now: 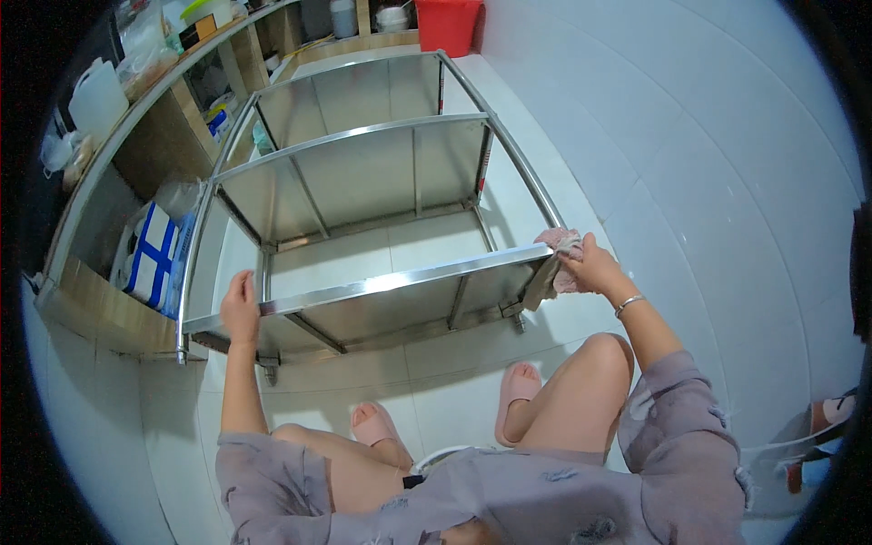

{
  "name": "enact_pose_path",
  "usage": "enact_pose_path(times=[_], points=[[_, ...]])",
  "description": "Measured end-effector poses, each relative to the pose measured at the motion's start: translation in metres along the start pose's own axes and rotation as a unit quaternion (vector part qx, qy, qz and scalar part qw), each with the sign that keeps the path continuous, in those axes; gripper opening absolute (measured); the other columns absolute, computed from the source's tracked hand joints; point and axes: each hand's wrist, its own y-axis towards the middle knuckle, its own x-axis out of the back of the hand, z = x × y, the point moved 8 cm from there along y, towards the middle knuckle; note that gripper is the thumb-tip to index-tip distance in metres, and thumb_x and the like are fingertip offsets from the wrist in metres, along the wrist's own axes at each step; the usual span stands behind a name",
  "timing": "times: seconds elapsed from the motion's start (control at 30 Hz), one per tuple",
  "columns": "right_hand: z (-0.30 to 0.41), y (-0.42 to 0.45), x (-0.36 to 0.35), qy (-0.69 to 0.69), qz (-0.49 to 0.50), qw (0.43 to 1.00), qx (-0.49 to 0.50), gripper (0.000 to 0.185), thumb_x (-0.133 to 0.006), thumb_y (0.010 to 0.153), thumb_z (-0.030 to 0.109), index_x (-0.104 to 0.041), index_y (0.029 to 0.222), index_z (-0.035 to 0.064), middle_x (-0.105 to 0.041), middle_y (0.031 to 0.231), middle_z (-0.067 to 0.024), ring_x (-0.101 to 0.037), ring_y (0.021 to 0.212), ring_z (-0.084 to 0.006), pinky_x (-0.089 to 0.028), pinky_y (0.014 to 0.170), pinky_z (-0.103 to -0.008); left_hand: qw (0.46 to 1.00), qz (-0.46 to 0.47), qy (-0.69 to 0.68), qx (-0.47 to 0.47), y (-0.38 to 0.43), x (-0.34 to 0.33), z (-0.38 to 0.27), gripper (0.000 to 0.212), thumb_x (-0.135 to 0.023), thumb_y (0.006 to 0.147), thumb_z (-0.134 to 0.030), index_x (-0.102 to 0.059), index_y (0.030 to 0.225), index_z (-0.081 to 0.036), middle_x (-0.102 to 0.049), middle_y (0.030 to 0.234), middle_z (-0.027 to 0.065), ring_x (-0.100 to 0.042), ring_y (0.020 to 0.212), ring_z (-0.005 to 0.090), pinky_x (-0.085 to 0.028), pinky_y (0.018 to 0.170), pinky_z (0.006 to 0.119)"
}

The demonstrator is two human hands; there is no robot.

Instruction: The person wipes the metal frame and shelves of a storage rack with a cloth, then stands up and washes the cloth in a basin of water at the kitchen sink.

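A stainless steel shelf rack [381, 278] with several metal shelves lies tipped over on the floor in front of me, its casters or feet towards me. At the right end of its nearest shelf edge, my right hand [591, 266] holds a pink and beige cloth [562, 255] against the corner by the tubular post. My left hand [240, 308] is at the left part of the same edge, its fingers curled over the metal rim. The palm side of that hand is hidden.
A curved counter [139, 116] with open compartments runs along the left, holding a blue and white package [153, 255]. A red bucket [449, 24] stands beyond the rack. White tiled wall [681, 163] rises on the right. Shoes [831, 414] are at the lower right.
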Motion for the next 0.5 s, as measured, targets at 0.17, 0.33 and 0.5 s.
enact_pose_path(times=[0.17, 0.33, 0.5], points=[[0.027, -0.002, 0.013, -0.112, 0.065, 0.992, 0.007, 0.057, -0.056, 0.072, 0.043, -0.038, 0.106, 0.0004, -0.061, 0.086, -0.0218, -0.060, 0.081, -0.0361, -0.048, 0.071, -0.0427, 0.998, 0.049, -0.037, 0.002, 0.003, -0.045, -0.061, 0.014, -0.058, 0.081, -0.019, -0.063, 0.091, -0.010, -0.063, 0.078, 0.0097, -0.060, 0.068, 0.0224, -0.045, 0.060, 0.030], [0.035, -0.002, 0.019, -0.175, 0.124, 0.976, 0.043, 0.058, -0.055, 0.072, 0.047, -0.042, 0.103, 0.0000, -0.062, 0.086, -0.0200, -0.061, 0.081, -0.0348, -0.048, 0.071, -0.0418, 0.988, 0.086, -0.101, 0.074, 0.001, -0.068, -0.067, 0.014, -0.059, 0.080, -0.019, -0.064, 0.088, -0.008, -0.057, 0.064, 0.0038, -0.050, 0.056, 0.0113, -0.042, 0.055, 0.025], [0.038, 0.014, 0.035, -0.226, 0.121, 0.962, 0.092, 0.049, -0.058, 0.072, 0.043, -0.047, 0.098, 0.0036, -0.062, 0.082, -0.0179, -0.060, 0.076, -0.0347, -0.048, 0.067, -0.0414, 0.981, 0.102, -0.141, 0.090, -0.001, -0.068, -0.063, 0.014, -0.058, 0.082, -0.017, -0.063, 0.087, -0.006, -0.056, 0.062, 0.0036, -0.049, 0.055, 0.0102, -0.041, 0.054, 0.024]])
